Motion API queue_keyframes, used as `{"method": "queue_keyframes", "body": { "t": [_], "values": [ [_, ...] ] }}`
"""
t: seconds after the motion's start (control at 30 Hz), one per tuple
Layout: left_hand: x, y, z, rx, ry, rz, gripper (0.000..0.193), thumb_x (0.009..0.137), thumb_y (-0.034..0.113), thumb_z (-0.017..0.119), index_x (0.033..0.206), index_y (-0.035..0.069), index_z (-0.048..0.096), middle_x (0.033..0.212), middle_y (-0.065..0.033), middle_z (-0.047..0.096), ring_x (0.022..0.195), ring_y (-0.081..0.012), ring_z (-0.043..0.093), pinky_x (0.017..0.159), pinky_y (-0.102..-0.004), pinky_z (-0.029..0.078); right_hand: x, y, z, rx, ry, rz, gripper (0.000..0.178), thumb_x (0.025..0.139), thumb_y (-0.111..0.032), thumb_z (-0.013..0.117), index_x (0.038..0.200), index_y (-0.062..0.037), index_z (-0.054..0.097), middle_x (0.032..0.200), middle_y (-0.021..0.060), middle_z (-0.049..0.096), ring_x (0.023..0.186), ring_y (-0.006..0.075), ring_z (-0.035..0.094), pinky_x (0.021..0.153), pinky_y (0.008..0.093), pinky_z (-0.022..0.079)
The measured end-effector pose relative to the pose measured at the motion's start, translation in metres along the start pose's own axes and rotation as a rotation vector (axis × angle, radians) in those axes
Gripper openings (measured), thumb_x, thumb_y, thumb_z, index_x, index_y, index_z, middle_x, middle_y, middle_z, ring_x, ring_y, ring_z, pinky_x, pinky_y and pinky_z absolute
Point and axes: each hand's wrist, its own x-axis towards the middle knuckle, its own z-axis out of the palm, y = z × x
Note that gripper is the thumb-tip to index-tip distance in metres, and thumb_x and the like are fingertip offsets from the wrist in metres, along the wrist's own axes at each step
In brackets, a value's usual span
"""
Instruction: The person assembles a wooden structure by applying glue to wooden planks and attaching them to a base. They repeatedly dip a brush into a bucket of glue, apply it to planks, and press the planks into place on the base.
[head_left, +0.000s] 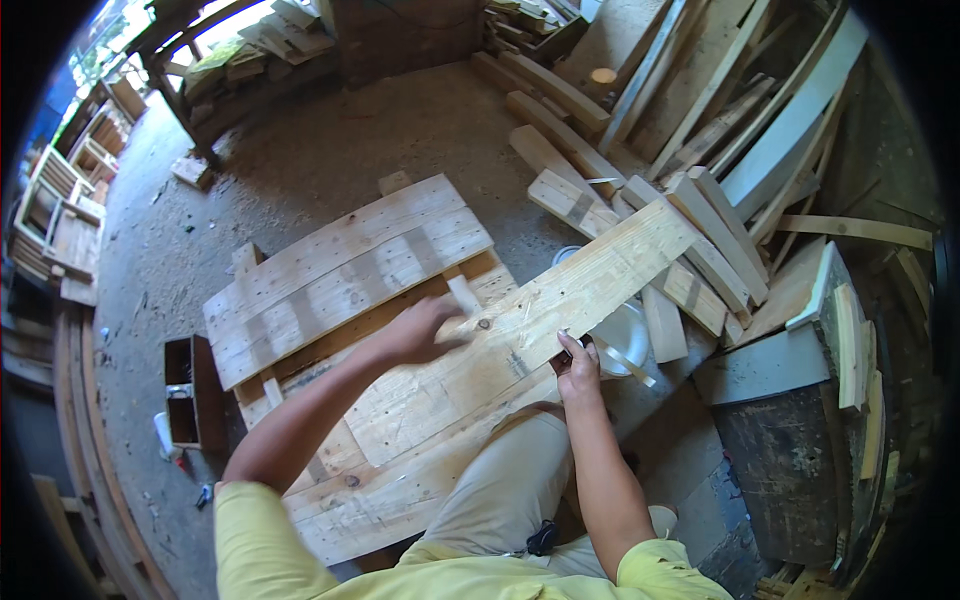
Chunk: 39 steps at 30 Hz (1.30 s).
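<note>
A long pale plank (610, 265) lies slanted across a low platform of joined boards (390, 490), its far right end jutting past the platform. At the plank's near edge, my right hand (577, 370) is closed on it, thumb at the edge and other fingers mostly hidden. My left hand (425, 330) hovers over or touches the plank's left part; motion smears its fingers, so I cannot tell what they do. Just beyond it, a short light wooden strip (463, 294) spans a gap toward a wide panel of nailed boards (350, 275) with darker bands.
A white bucket (622, 335) stands under the plank's right side. Stacked timber (700, 235) and leaning boards crowd the right, above a dark worn box (770, 470). An open wooden box (205, 395) and a white bottle (164, 437) sit on the floor at left.
</note>
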Motion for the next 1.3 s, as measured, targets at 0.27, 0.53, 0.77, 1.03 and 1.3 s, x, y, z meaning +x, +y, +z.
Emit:
{"method": "queue_keyframes", "body": {
  "t": [0.27, 0.53, 0.77, 1.03, 1.3],
  "values": [
    [0.106, 0.014, 0.006, -0.19, -0.011, -0.537, 0.089, 0.09, 0.082, 0.041, 0.11, 0.002, 0.074, 0.099, -0.0199, 0.073, 0.094, -0.0322, 0.069, 0.084, -0.0455, 0.053, -0.067, 0.038, 0.075, 0.027, -0.136, 0.02, 0.055, 0.082, 0.0, 0.079, 0.126, -0.0104, 0.048, 0.11, 0.005, 0.064, 0.099, 0.0169, 0.065, 0.085, 0.031, 0.055],
    [0.037, -0.081, -0.036, 0.057, 0.324, -0.661, 0.079, 0.087, 0.081, 0.051, 0.07, 0.006, 0.07, 0.062, -0.0111, 0.063, 0.06, -0.0224, 0.061, 0.056, -0.0421, 0.045, -0.075, 0.037, 0.014, -0.259, -0.248, -0.168, 0.078, 0.096, -0.024, 0.068, 0.156, -0.0044, 0.024, 0.155, 0.0154, 0.032, 0.132, 0.0264, 0.046, 0.112, 0.0385, 0.037],
    [-0.021, -0.155, -0.024, 0.348, 0.243, -0.715, 0.084, 0.082, 0.085, 0.05, 0.074, 0.005, 0.07, 0.074, -0.0202, 0.069, 0.076, -0.0387, 0.068, 0.07, -0.0483, 0.051, -0.091, 0.01, -0.023, -0.402, -0.101, -0.323, 0.056, 0.1, -0.028, 0.057, 0.148, -0.0056, 0.041, 0.148, 0.012, 0.047, 0.125, 0.0214, 0.051, 0.101, 0.0396, 0.043],
    [-0.055, -0.212, 0.017, 0.359, 0.151, -0.768, 0.082, 0.082, 0.084, 0.05, 0.077, 0.005, 0.073, 0.079, -0.021, 0.071, 0.082, -0.0388, 0.069, 0.075, -0.0481, 0.053, -0.102, -0.018, -0.096, -0.585, 0.018, -0.205, 0.049, 0.103, -0.028, 0.056, 0.145, -0.0035, 0.046, 0.145, 0.0114, 0.053, 0.126, 0.0209, 0.053, 0.102, 0.0358, 0.044],
    [-0.064, -0.243, 0.053, 0.251, 0.21, -0.82, 0.082, 0.083, 0.082, 0.053, 0.101, 0.004, 0.071, 0.092, -0.0219, 0.072, 0.092, -0.0406, 0.068, 0.082, -0.0484, 0.051, -0.123, 0.008, -0.139, -0.693, 0.125, -0.041, 0.047, 0.102, -0.031, 0.06, 0.139, -0.0021, 0.053, 0.141, 0.0111, 0.056, 0.127, 0.0206, 0.053, 0.099, 0.0361, 0.044]
  ]
}}
